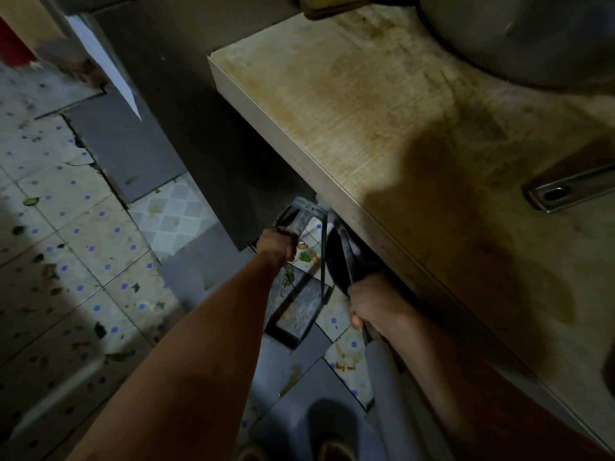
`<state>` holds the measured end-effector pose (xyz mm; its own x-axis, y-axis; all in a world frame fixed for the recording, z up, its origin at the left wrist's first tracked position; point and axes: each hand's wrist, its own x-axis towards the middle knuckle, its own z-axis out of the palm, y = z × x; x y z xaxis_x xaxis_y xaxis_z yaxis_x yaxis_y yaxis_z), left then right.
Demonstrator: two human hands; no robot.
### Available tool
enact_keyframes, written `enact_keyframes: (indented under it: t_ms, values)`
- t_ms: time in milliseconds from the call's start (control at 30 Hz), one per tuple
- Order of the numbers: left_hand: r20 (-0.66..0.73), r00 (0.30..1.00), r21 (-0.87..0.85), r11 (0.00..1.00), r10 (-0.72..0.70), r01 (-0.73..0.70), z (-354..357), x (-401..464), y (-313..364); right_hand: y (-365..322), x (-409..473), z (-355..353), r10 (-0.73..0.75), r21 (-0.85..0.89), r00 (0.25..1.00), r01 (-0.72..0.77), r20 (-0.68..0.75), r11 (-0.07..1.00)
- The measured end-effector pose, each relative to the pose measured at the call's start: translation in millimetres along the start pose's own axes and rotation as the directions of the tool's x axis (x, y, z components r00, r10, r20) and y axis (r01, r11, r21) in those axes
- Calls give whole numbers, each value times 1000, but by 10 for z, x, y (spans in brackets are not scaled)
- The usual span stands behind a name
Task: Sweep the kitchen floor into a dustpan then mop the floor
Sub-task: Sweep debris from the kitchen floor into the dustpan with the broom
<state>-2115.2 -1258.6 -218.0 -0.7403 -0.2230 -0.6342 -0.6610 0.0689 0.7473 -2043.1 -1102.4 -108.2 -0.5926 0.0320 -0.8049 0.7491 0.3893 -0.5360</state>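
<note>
Head view, read from left to right: tiled floor (pixel 66 227) dotted with dark debris is seen at the left of the frame, with one green scrap (pixel 30 201) near the left edge. At lower centre, one left hand (pixel 278 247) is curled round the upright handle of one metal dustpan (pixel 296 311), whose tray is set on the floor. Beside it, food scraps (pixel 306 256) lie between the handle struts. Further right, one right hand (pixel 372 311) is gripped round the shaft of one dark broom (pixel 342 257), whose head is tucked under the edge of the desk (pixel 382 128). By judgement, the sweep is best done with the dustpan lip pressed flat and short strokes drawn from under the desk toward it. One metal pot (pixel 519 38) sits at the upper right.
</note>
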Motion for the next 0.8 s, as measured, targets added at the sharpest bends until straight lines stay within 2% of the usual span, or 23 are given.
enact_keyframes:
  t_ms: [33, 100, 200, 300, 433, 533, 600, 733, 800]
  values:
    - [-7, 1000, -2, 1000, -1, 1, -5, -4, 6, 2, 38, 7, -14, -34, 1000, 13, -18, 999]
    - [-21, 1000, -12, 1000, -6, 5, -4, -4, 4, 4, 31, 16, 5, 14, 1000, -5, -31, 1000]
    - [-23, 1000, 18, 1000, -17, 17, -6, -35, -19, 65, 86, 72, 109, 150, 994, -110, 19, 982]
    - [-11, 1000, 38, 999, -23, 24, 2, -39, -31, 73, 112, 124, 220, 368, 973, -232, 74, 901]
    - [-44, 998, 200, 978, -52, 60, 7, -66, -11, 30, 106, 132, 199, 558, 966, -258, 165, 789]
    - [-36, 997, 212, 975, -67, 73, 7, -94, -24, -33, 90, 128, 189, 694, 961, -275, 199, 666]
    - [-29, 998, 226, 972, -59, 64, -14, -92, -43, -32, 119, 147, 173, 730, 964, -266, 202, 630]
    - [0, 1000, 50, 998, -28, 28, -12, -63, -73, 63, 257, 170, 122, 778, 971, -239, 208, 581]
    - [-35, 998, 49, 997, -50, 52, -2, -87, -62, 114, 318, 172, 108, 787, 971, -236, 213, 570]
